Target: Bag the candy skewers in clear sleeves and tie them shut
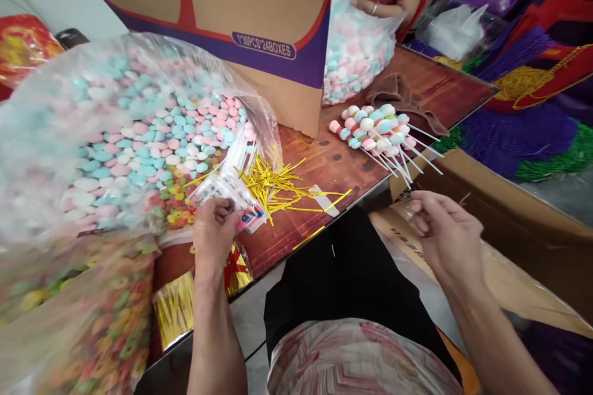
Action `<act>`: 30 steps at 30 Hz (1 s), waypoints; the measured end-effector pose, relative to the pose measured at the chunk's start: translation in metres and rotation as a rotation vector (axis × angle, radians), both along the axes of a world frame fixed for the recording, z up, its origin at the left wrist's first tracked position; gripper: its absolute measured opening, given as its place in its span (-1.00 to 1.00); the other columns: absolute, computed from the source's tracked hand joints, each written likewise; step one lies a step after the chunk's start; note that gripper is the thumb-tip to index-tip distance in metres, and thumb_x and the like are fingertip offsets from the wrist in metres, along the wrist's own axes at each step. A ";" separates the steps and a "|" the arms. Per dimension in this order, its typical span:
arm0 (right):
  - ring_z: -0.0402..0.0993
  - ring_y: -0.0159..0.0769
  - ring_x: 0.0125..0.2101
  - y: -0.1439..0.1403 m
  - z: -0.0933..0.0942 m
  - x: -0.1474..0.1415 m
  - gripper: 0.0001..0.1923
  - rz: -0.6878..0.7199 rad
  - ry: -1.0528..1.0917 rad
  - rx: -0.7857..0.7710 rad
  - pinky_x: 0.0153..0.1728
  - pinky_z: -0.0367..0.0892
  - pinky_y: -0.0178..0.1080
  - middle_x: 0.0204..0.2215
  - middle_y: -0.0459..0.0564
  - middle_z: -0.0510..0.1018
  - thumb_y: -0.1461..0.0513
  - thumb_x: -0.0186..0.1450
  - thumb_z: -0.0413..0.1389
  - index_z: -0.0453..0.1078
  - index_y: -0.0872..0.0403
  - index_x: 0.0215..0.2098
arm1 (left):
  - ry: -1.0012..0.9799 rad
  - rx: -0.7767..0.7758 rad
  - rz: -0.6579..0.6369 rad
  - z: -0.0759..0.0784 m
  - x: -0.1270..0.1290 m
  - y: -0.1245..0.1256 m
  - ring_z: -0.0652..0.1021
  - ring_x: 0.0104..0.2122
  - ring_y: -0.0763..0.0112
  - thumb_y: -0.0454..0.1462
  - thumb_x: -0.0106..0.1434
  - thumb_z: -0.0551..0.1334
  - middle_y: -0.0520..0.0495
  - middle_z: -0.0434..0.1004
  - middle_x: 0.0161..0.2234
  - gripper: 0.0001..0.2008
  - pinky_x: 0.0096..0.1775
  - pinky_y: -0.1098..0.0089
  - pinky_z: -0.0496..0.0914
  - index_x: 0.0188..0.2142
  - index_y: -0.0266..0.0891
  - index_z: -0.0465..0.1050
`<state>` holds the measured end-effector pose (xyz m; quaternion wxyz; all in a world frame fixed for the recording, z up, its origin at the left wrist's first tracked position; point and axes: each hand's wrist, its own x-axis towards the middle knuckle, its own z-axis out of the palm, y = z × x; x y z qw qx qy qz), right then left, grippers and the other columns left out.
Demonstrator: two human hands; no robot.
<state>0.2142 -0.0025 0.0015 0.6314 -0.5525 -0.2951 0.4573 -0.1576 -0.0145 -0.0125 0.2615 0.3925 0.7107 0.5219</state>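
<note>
We record our left hand at the near edge of the table, fingers curled shut on a stack of small printed clear bags lying on the tabletop. Our right hand hangs off the table's right edge, over an open cardboard carton; thumb and fingertips are pinched together, seemingly on a thin clear wrapper, though we cannot tell for sure what they hold.

Items about the left hand:
- Loose gold twist ties, a scattered heap just right of the printed bags, some strands trailing toward the table's middle.
- A bundled pack of gold ties, at the near edge, left of our forearm.
- A large clear bag of pink, blue and white marshmallows, far left, its mouth open toward the hand.
- A bag of coloured ring sweets, near left, blurred.

Items further off:
- Finished marshmallow skewers on white sticks, piled at the right of the table, sticks pointing toward the right hand.
- A brown cloth, just beyond the skewers.
- A tall printed cardboard box, standing at the far middle.
- A second bag of marshmallows, far right of that box, with another person's hand resting at its top.
</note>
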 end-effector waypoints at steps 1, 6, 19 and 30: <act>0.13 -0.54 -0.63 -0.004 0.000 -0.018 -0.83 0.059 -0.035 0.009 -0.62 -0.01 -0.34 -0.52 -0.09 0.46 0.17 0.16 0.29 0.56 0.09 -0.31 | 0.074 -0.047 -0.013 -0.003 -0.005 -0.001 0.33 -0.50 0.43 -0.31 -0.03 0.46 0.06 0.40 -0.50 -0.81 -0.38 0.34 0.22 -0.42 -0.17 0.50; 0.27 -0.44 -0.55 -0.023 -0.001 -0.088 -0.84 0.385 -0.266 0.045 -0.53 0.20 -0.33 -0.51 -0.11 0.47 0.15 0.30 0.16 0.52 0.07 -0.26 | 0.248 -0.101 0.005 -0.002 0.002 0.000 0.40 -0.52 0.45 -0.24 0.10 0.32 0.05 0.44 -0.53 -0.89 -0.41 0.38 0.27 -0.43 -0.24 0.48; 0.34 -0.39 -0.45 0.014 0.015 -0.135 -0.82 0.524 -0.016 0.072 -0.36 0.31 -0.30 -0.49 -0.11 0.48 0.13 0.21 0.22 0.48 0.09 -0.43 | -0.360 0.315 0.006 0.033 0.139 -0.001 0.38 -0.49 0.53 -0.20 0.08 0.44 0.08 0.38 -0.51 -0.77 -0.38 0.51 0.30 -0.45 -0.23 0.43; 0.17 -0.45 -0.52 0.024 0.018 -0.101 -0.69 0.478 -0.214 0.162 -0.46 0.15 -0.34 -0.58 -0.19 0.27 0.11 0.31 0.11 0.25 0.08 -0.53 | -1.469 -0.058 -0.211 0.024 0.162 0.026 0.52 -0.37 0.54 -0.29 0.10 0.44 -0.04 0.57 -0.26 -0.78 -0.36 0.56 0.43 -0.23 -0.26 0.57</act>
